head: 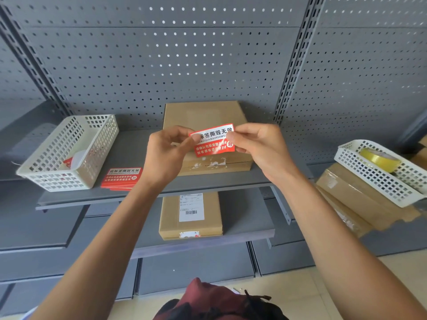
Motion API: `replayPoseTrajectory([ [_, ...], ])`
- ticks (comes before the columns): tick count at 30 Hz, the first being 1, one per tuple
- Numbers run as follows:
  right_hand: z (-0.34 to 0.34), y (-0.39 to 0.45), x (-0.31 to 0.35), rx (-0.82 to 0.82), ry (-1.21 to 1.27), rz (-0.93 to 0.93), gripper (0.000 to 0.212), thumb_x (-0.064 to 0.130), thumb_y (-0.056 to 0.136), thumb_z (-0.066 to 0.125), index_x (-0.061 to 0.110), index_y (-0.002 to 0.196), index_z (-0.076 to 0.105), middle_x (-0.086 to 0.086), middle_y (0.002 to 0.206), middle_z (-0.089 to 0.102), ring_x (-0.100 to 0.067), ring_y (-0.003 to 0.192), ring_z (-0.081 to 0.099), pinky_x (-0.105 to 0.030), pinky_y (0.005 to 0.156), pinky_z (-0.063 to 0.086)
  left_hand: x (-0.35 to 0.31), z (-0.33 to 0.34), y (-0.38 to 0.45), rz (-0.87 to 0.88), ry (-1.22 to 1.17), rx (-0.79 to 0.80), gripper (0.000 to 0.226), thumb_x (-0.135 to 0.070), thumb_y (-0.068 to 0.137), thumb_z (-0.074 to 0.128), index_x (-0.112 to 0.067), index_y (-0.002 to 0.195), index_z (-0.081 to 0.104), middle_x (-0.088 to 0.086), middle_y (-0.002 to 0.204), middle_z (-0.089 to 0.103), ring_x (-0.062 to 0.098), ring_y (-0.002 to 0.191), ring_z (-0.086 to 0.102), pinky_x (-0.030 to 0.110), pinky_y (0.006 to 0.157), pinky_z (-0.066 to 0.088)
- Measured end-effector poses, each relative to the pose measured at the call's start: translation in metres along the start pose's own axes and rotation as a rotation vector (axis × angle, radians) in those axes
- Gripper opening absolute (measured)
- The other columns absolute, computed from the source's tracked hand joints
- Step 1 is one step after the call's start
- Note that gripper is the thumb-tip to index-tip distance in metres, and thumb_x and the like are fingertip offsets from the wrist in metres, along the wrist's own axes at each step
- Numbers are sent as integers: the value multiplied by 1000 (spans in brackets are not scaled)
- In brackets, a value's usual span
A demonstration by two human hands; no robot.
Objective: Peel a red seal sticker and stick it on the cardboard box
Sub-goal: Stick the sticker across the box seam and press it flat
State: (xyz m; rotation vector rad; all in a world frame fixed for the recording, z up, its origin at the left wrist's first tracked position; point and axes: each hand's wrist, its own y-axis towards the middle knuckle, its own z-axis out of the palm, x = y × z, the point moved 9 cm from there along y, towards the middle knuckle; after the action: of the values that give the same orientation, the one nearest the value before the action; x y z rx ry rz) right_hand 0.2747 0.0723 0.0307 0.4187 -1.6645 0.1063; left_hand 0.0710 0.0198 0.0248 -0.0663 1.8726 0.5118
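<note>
A red and white seal sticker (213, 142) is held up between both hands in front of the cardboard box (203, 116). My left hand (167, 153) pinches its left edge with thumb and fingers. My right hand (256, 146) pinches its right edge. The flat brown box lies on the grey shelf behind the sticker, with torn label scraps on its front edge. Whether the backing has come off the sticker cannot be told.
A stack of red seal stickers (122, 177) lies left of the box, beside a white basket (69, 153). A second box (190, 215) with a shipping label sits one shelf lower. At right, another basket (379, 179) holds yellow tape (379, 158) above wrapped cartons.
</note>
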Motion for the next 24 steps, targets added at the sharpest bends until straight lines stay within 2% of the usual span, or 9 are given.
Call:
replayPoseTrajectory([
  [2, -1, -2, 0, 12, -79, -16, 19, 18, 87, 76, 13, 105, 75, -8, 84, 78, -9, 66, 60, -25, 70, 51, -2, -1, -4, 28, 14, -27, 10, -25, 92, 72, -26, 82, 73, -20, 77, 74, 1, 73, 65, 18, 76, 49],
  [5, -9, -3, -3, -22, -118, -1, 35, 21, 83, 80, 14, 114, 68, -11, 88, 78, -11, 67, 63, -24, 69, 52, -1, -6, -10, 31, 19, -78, 8, -26, 91, 73, -29, 84, 74, -21, 78, 75, 2, 73, 64, 17, 72, 47],
  [7, -11, -3, -5, -40, -114, -8, 28, 19, 84, 80, 11, 109, 71, -9, 89, 79, -11, 72, 68, -23, 69, 53, 2, -7, -14, 10, 19, -82, 5, -29, 89, 75, -26, 86, 78, -16, 84, 77, 2, 74, 64, 19, 72, 47],
  [10, -14, -6, -10, -79, -86, -32, 12, 14, 86, 77, 8, 96, 75, -4, 88, 78, -8, 78, 71, -21, 73, 55, 3, -5, -20, 13, 80, -66, 10, -26, 87, 77, -19, 93, 80, -12, 92, 77, -3, 70, 62, 12, 66, 42],
  [12, -13, -10, -17, -88, -38, -48, 7, 13, 87, 75, 9, 93, 75, -1, 86, 78, -6, 77, 71, -20, 73, 55, 9, -2, -24, -6, 96, -48, 13, -24, 86, 77, -19, 98, 80, -11, 91, 77, -1, 71, 63, 12, 64, 41],
  [15, -10, -17, -31, -107, 6, -54, 8, 13, 88, 74, 6, 93, 75, -2, 85, 77, -5, 76, 70, -16, 71, 52, 18, -1, -31, -41, 81, -60, 16, -23, 87, 77, -23, 103, 78, -8, 84, 77, 6, 73, 65, 19, 66, 44],
  [19, -3, -26, -52, -175, -14, -48, 5, 13, 85, 78, 10, 88, 78, -5, 88, 77, -9, 78, 71, -21, 76, 54, 17, -9, -41, 2, 171, -179, 21, -24, 85, 77, -27, 105, 69, -12, 79, 76, 6, 74, 64, 19, 67, 43],
  [21, 1, -29, -61, -214, -95, -44, 3, 17, 84, 79, 14, 85, 79, 0, 88, 75, -8, 81, 70, -21, 78, 52, 20, -11, -45, 2, 223, -219, 29, -26, 84, 78, -28, 106, 60, -14, 78, 74, 7, 75, 63, 21, 68, 44],
  [24, 6, -31, -70, -262, -196, -54, 3, 18, 84, 78, 16, 83, 79, 7, 86, 73, -5, 78, 65, -17, 73, 48, 27, -10, -49, -14, 306, -242, 41, -27, 84, 79, -28, 111, 48, -17, 77, 73, 8, 70, 59, 18, 66, 44],
])
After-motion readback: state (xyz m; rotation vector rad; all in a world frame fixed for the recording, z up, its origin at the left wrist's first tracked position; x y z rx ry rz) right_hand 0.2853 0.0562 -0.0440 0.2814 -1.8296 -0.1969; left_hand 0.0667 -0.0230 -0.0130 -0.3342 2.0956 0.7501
